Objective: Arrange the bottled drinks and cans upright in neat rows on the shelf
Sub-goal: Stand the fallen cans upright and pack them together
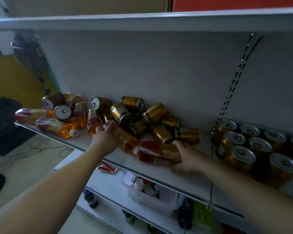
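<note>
Amber tea bottle, red-and-gold label (pixel 156 152), lying on its side at the front of the shelf (pixel 95 141), white cap pointing left. The right hand's fingertips (pixel 178 143) curl over its far end with more fingers wrapped beneath; the right hand (pixel 187 156) grips it from the right.

Second amber bottle, red label (pixel 128 141), also on its side, just left of the first. The left hand's fingers (pixel 111 127) are bent over its upper end; the left hand (pixel 107 138) rests on it from above. How tightly the hand closes cannot be told.

Gold cans, toppled (pixel 156 112): a loose heap directly behind both hands, lying at mixed angles, several touching one another.

Further amber bottles (pixel 54 125): on their sides at the shelf's left end, with three cans among and behind them showing silver pull-tab tops.

Gold cans, upright (pixel 242 157): standing in close rows on the right section of the shelf, beyond the slotted upright (pixel 235 78).

Lower shelves: white plastic bag (pixel 150 198) holding assorted items; dark bottles (pixel 90 199) beside it.

Upper shelf (pixel 142 21): grey edge, with a red carton (pixel 235 2) above.
</note>
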Tool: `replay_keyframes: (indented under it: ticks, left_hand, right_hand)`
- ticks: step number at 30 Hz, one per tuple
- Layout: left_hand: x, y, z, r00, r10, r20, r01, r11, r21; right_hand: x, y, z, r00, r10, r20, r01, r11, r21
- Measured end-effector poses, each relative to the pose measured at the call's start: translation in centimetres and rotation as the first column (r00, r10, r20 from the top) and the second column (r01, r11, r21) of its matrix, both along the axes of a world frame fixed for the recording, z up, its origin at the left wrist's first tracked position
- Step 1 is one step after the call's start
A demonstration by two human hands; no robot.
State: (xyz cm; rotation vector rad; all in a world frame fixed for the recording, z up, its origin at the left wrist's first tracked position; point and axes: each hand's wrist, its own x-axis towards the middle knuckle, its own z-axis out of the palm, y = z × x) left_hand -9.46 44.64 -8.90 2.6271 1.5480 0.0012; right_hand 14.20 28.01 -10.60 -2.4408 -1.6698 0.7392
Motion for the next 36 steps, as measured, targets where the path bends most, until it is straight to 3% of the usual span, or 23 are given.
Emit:
replay_keyframes:
  ticks: [4,8,16,20,26,30,32,36]
  left_hand:
    - [-0.9,2.0,-1.3,0.963,-0.27,-0.022,0.271,0.961,0.05]
    - [-2.0,3.6,-1.0,0.899,-0.42,-0.129,0.433,0.895,0.109]
    - [-1.9,3.3,-0.9,0.812,-0.533,-0.239,0.574,0.803,0.161]
    - [-2.1,2.6,-0.9,0.816,-0.55,-0.178,0.575,0.804,0.151]
    - [-2.2,1.0,-0.8,0.827,-0.562,-0.017,0.558,0.815,0.158]
    - [-1.4,0.8,0.3,0.845,-0.406,0.347,0.431,0.902,0.007]
    - [-1.2,0.5,0.8,0.784,-0.271,0.559,0.402,0.908,-0.123]
    - [-1.2,-0.4,0.4,0.649,0.004,0.76,0.388,0.858,-0.336]
  right_hand:
    - [-0.3,-0.1,0.3,0.997,-0.062,-0.055,0.063,0.998,0.019]
    - [-1.5,-0.7,0.8,0.984,-0.151,-0.092,0.156,0.986,0.055]
    - [-3.9,-4.2,4.1,0.934,-0.354,0.057,0.345,0.931,0.121]
    - [-4.7,-5.6,6.2,0.909,-0.392,0.142,0.374,0.917,0.138]
    - [-5.2,-5.3,8.8,0.914,-0.342,0.217,0.315,0.937,0.151]
    - [-5.1,-4.2,10.1,0.926,-0.294,0.235,0.262,0.952,0.157]
    - [-5.4,-3.5,10.6,0.925,-0.261,0.275,0.226,0.962,0.154]
    - [-6.2,-2.4,11.0,0.94,-0.262,0.219,0.21,0.949,0.233]
